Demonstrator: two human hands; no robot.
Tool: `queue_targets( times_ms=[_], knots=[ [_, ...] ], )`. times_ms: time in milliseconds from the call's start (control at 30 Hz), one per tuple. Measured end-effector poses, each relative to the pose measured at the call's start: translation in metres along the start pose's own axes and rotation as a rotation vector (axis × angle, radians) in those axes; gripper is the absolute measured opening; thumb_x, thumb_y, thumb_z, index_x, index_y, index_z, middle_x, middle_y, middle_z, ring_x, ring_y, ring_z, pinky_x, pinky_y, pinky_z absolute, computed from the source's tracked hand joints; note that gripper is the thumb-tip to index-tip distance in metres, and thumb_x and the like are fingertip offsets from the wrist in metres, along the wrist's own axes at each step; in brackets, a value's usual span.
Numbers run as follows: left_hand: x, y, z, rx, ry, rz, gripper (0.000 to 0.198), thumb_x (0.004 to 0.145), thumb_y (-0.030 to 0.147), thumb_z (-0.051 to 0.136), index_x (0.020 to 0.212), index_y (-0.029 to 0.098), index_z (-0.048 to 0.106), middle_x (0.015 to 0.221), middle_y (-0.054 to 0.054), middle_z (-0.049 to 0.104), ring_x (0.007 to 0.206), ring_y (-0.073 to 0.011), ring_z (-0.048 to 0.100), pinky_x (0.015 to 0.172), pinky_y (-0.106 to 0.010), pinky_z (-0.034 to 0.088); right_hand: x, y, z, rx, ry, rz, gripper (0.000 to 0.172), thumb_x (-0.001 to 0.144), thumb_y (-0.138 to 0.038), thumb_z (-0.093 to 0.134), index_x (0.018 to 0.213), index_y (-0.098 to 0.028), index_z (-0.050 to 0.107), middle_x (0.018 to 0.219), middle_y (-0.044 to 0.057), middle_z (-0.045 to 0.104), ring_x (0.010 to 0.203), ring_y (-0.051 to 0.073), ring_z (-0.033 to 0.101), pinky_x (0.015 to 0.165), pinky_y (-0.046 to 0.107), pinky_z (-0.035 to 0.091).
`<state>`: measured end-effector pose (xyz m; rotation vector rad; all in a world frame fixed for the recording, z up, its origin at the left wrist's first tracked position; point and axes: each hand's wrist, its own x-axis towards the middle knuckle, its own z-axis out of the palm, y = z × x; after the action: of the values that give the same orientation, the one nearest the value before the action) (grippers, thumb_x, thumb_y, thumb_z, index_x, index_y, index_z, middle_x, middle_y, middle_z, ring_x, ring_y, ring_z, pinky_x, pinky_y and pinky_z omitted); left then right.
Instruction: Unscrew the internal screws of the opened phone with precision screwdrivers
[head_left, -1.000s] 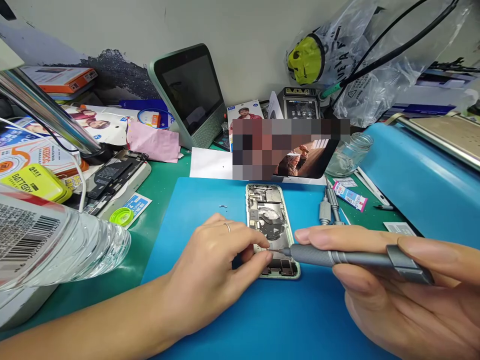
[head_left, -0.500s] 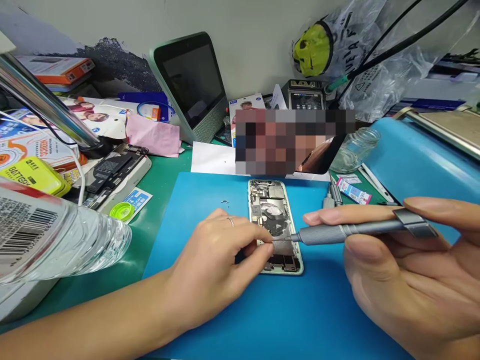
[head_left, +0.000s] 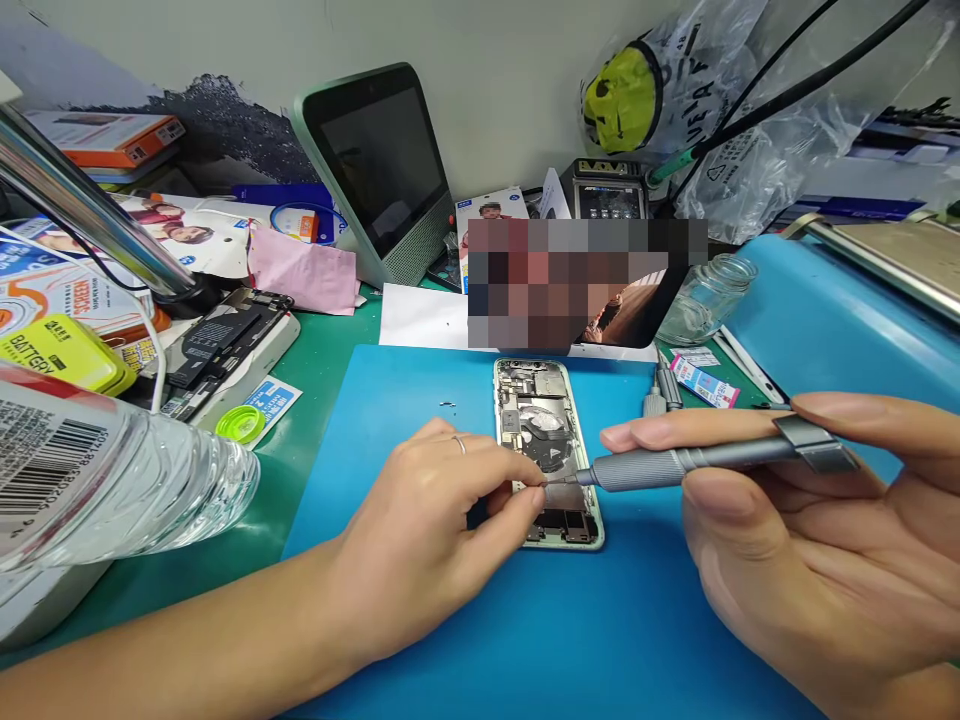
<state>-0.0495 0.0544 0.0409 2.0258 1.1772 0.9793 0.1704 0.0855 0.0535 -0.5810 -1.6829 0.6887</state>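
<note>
An opened phone (head_left: 551,425) lies on the blue mat (head_left: 480,640), its inner boards and metal parts showing. Over its lower half, my left hand (head_left: 442,520) pinches thumb and forefinger together right at the tip of a grey screwdriver (head_left: 675,466). Whatever sits in that pinch is too small to make out. My right hand (head_left: 802,530) grips the screwdriver nearly level, fingers along the top and thumb below, with its bit pointing left. A few tiny parts (head_left: 448,404) rest on the mat left of the phone.
A water bottle (head_left: 127,470) and a yellow battery box (head_left: 67,355) crowd the left. A screen device (head_left: 375,170) stands behind. A glass jar (head_left: 709,300) and spare grey screwdrivers (head_left: 662,390) are behind my right hand. Another opened phone (head_left: 232,350) lies left.
The whole view shifts very slightly left. Both hands, the screwdriver and the phone keep nearly the same places relative to one another.
</note>
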Motion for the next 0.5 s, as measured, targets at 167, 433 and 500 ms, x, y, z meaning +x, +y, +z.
queue_targets(
  times_ms=[167, 433, 500],
  knots=[
    [-0.0007, -0.0013, 0.0007, -0.023, 0.003, -0.003, 0.012, 0.094, 0.012, 0.064, 0.096, 0.023, 0.069, 0.071, 0.01, 0.063, 0.065, -0.007, 0.057, 0.072, -0.028, 0.035, 0.0023, -0.0024, 0.0072, 0.028, 0.063, -0.024, 0.07, 0.071, 0.017, 0.065, 0.128, -0.023, 0.063, 0.103, -0.001, 0.078, 0.088, 0.025, 0.08, 0.067, 0.034, 0.072],
    [-0.0004, -0.0009, 0.002, -0.023, 0.003, 0.0, 0.013, 0.094, 0.012, 0.064, 0.096, 0.024, 0.069, 0.071, 0.011, 0.062, 0.064, -0.0071, 0.057, 0.072, -0.028, 0.035, 0.003, -0.0023, 0.01, 0.031, 0.078, -0.035, 0.067, 0.071, 0.016, 0.065, 0.127, -0.021, 0.064, 0.103, 0.0, 0.075, 0.086, 0.025, 0.08, 0.064, 0.033, 0.072],
    [-0.0005, -0.0009, 0.0014, -0.022, 0.006, 0.0, 0.013, 0.094, 0.012, 0.064, 0.097, 0.024, 0.069, 0.071, 0.011, 0.062, 0.064, -0.007, 0.057, 0.072, -0.028, 0.035, 0.0039, -0.0021, 0.0107, 0.021, 0.095, -0.039, 0.065, 0.07, 0.016, 0.065, 0.125, -0.02, 0.066, 0.102, 0.001, 0.075, 0.083, 0.026, 0.08, 0.062, 0.035, 0.072]
  ],
)
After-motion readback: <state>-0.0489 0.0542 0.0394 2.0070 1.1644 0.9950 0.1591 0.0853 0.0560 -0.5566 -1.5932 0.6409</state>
